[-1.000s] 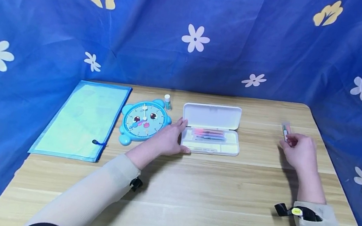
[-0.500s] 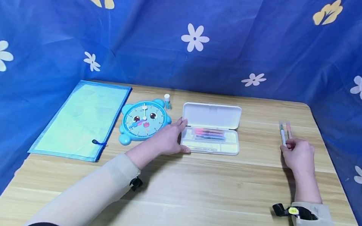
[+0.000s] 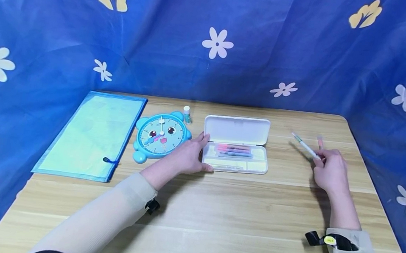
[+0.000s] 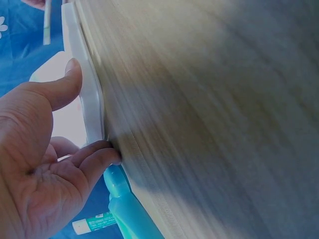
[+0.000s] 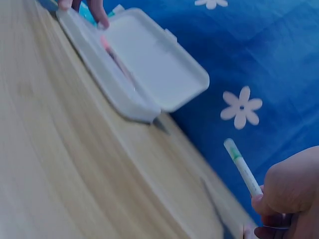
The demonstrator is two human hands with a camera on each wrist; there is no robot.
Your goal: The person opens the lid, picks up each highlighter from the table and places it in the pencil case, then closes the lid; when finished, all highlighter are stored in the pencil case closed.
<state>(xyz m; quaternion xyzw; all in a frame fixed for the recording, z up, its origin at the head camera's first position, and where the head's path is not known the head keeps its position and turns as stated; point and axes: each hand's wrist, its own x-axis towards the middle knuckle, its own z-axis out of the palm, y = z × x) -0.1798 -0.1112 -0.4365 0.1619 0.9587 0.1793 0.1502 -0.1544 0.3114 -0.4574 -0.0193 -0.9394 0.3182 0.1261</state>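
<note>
An opened white pencil case has its lid tipped back and several pink to blue pens inside. My left hand holds the case by its left end, thumb at the front edge and fingers at the back; the left wrist view shows those fingers bent against the case end. Over at the right, my right hand pinches a white marker with a green band by its near end. The marker slants up and left, its capped tip free. A pink-orange marker lies just beyond that hand, partly hidden by it.
Left of the case sits a blue toy clock with a cartoon face, partly behind my left wrist. A small glue stick stands behind it. A light blue zip folder lies at the far left. Blue flowered cloth hangs behind the table.
My right hand has drawn the green-banded marker away from the pink-orange one and swung its tip left toward the case. The left hand has stayed on the case.
</note>
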